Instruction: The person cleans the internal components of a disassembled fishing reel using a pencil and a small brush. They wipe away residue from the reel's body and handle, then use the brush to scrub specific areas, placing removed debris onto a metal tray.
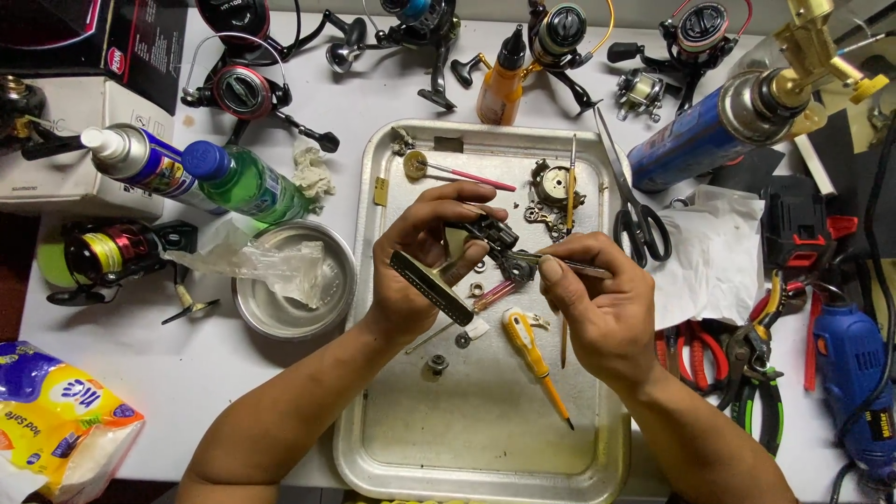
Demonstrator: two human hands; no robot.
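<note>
1. Holding a small dark reel part point(493, 235) above the middle of the metal tray point(485, 439), the left hand point(425, 266) has its fingers curled narrowly round it, thumb below, so the piece stays steady for the tool.
2. Right hand point(597, 303) pinches thin tweezers point(560, 263) between thumb and forefinger; the tip meets the part, the grip close to the point, likely for fine control.
3. A flat ridged bar point(431, 287) runs slantwise under the left palm; whether the hand grips it or it merely rests there, I cannot tell.
4. On the tray floor near the hands: a yellow-handled screwdriver point(532, 359) lying diagonally, loose nuts and washers point(437, 364), and a brass gear assembly point(553, 191) toward the far right corner. The rim looks meant to keep small pieces from rolling off.
5. Scissors point(637, 210) lie just off the tray's right edge, on the bench.
6. Left of the tray: a round steel bowl point(266, 313) with crumpled plastic in it, a green bottle point(247, 182) and a spray can point(140, 159) lying on their sides.
7. Along the bench's far edge: several fishing reels point(241, 89), an orange oil bottle point(502, 84), a blue gas torch point(709, 131).
8. Pliers point(756, 364) and a blue drill point(854, 373) sit at the right edge.
</note>
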